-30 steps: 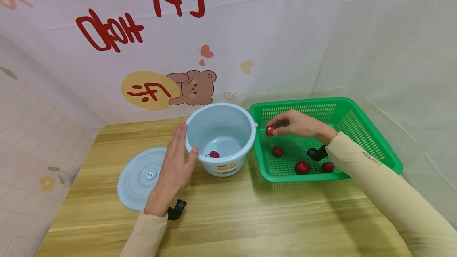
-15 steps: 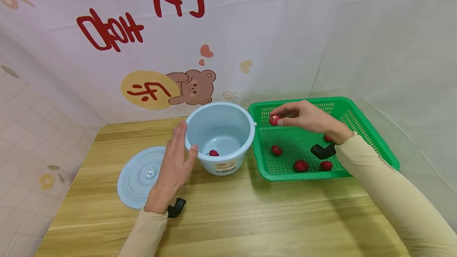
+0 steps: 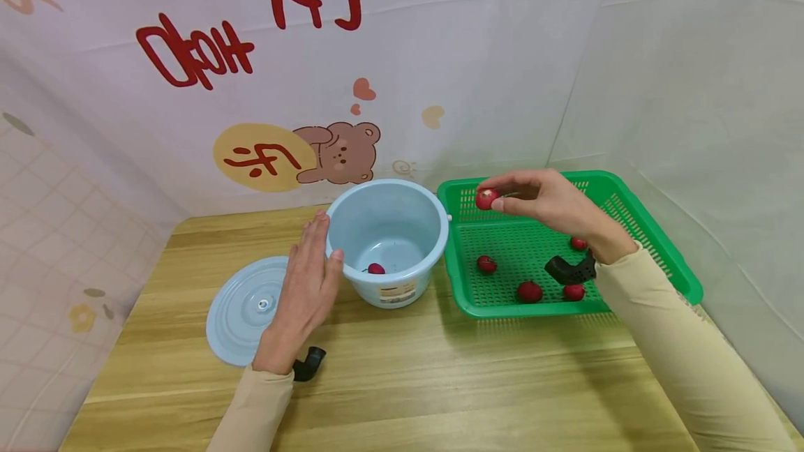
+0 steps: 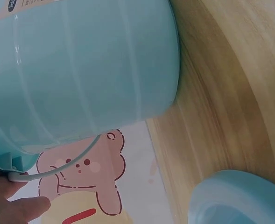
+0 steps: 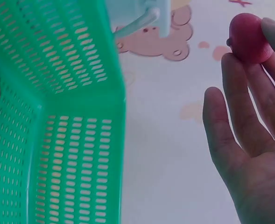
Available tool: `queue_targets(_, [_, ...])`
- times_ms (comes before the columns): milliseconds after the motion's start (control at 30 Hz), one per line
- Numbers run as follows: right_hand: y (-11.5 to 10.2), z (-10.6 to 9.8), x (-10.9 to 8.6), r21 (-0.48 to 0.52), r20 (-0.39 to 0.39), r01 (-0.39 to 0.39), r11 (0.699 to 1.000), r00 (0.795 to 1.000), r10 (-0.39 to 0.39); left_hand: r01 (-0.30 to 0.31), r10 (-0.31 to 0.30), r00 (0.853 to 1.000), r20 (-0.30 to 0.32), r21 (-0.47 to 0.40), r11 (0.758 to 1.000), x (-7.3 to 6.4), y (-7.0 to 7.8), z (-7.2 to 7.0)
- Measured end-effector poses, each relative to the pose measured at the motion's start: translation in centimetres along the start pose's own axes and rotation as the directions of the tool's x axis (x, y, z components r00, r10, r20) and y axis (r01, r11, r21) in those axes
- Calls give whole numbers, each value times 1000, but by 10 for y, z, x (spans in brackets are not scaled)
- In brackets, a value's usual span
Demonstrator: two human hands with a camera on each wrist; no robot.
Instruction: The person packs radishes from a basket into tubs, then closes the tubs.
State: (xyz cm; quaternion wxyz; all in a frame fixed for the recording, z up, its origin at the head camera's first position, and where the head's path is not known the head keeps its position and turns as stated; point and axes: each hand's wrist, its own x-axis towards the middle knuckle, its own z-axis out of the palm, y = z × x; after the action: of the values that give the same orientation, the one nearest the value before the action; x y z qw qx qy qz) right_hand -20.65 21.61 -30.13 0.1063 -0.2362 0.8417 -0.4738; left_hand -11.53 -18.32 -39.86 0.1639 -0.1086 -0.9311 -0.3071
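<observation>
Well above the basket rim (image 3: 534, 311), the right hand (image 3: 554, 202) pinches a fruit (image 3: 486, 199).

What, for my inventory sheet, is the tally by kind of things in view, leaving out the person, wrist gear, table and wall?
Green basket: 1
Blue bucket: 1
Blue lid: 1
Small red round pieces: 6 visible (4 in the basket, 1 in the bucket, 1 held by the right hand)
Total: 9
</observation>
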Motion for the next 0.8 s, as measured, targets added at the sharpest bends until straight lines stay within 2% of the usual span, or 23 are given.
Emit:
queue_targets(333, [-14, 15, -8, 128, -84, 102, 986, 992, -92, 16, -16, 1000, 19, 16, 1000, 2, 4, -5])
queue_targets(600, [-26, 29, -16, 125, -139, 152, 980, 981, -135, 28, -29, 999, 21, 16, 999, 3, 5, -5])
queue_targets(800, [-29, 41, -19, 86, -169, 195, 977, 969, -178, 30, -30, 999, 20, 16, 999, 3, 7, -5])
